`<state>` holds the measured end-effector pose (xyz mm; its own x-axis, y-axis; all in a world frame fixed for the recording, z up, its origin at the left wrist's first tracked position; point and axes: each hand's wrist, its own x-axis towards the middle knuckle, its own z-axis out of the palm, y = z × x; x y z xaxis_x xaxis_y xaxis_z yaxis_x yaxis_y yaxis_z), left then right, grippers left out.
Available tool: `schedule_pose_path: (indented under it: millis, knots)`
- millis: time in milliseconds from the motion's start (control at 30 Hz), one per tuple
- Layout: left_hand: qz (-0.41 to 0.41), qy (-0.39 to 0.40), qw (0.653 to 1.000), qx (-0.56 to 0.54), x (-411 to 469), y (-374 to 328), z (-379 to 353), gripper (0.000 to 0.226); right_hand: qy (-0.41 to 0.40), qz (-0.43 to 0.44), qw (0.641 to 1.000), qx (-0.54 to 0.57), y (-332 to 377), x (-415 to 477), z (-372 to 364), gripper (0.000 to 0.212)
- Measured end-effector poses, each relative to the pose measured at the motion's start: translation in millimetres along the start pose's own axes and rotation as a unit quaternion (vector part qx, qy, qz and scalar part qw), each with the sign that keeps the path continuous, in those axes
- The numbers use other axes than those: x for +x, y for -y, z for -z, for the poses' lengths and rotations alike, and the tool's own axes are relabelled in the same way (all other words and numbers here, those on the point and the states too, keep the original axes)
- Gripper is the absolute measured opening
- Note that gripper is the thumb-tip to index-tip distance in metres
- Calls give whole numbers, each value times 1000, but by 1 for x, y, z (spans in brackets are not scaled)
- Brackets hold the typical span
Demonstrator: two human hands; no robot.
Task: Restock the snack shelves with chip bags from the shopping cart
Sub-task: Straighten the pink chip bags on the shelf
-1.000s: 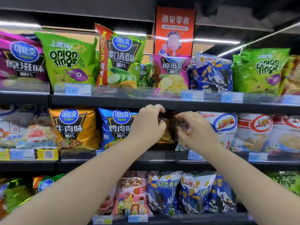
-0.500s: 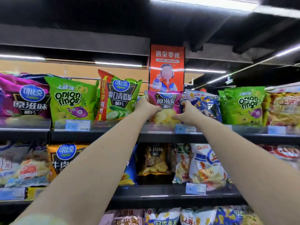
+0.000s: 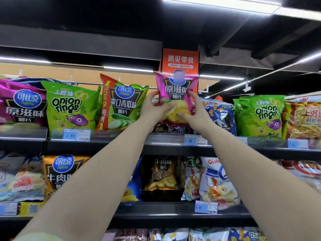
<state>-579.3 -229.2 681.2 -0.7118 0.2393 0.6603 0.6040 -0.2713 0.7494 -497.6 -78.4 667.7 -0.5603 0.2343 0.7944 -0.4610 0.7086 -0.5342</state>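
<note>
Both arms reach up to the top shelf [image 3: 165, 145]. A magenta chip bag [image 3: 175, 89] is lifted above the shelf rail, upright, in front of the orange sign. My left hand [image 3: 153, 108] grips its lower left edge, thumb on the front. My right hand [image 3: 196, 112] pinches its lower right side, one finger up along the bag's edge. A dark bag [image 3: 166, 127] lies low on the shelf just under the raised one. The shopping cart is out of view.
A green cucumber bag [image 3: 121, 105] stands left of the raised bag, a blue fish-cracker bag [image 3: 220, 115] to its right, with onion rings bags [image 3: 69, 106] beyond. The middle shelf [image 3: 173, 211] holds a gold beef-flavour bag [image 3: 161, 173] and shrimp-chip bags [image 3: 215, 181].
My hands left the middle shelf and rose to the top shelf. They took hold of the magenta bag and have lifted it higher. The view tilted upward.
</note>
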Motion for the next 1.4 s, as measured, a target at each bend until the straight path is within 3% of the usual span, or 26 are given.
schedule_pose_path:
  millis: [100,200,667,833,1067,1400]
  knots:
    - [-72,-22,997,5,-14,-14,4,66,-54,72,994,57,21,-12,3,75]
    - [-108,-23,994,2,-42,-11,7,59,-56,82,992,79,28,-39,9,70]
    - [-11,-23,998,-49,-195,98,17,68,-3,-6,997,74,-38,-199,-16,78]
    - [1,-57,998,10,-232,138,19,65,45,-71,992,92,-65,-239,-32,79]
    - [31,-68,996,57,-238,156,17,66,66,-139,980,123,-78,-242,-38,74]
    - [59,-60,994,69,-227,165,9,53,76,-140,984,79,-91,-234,-32,71]
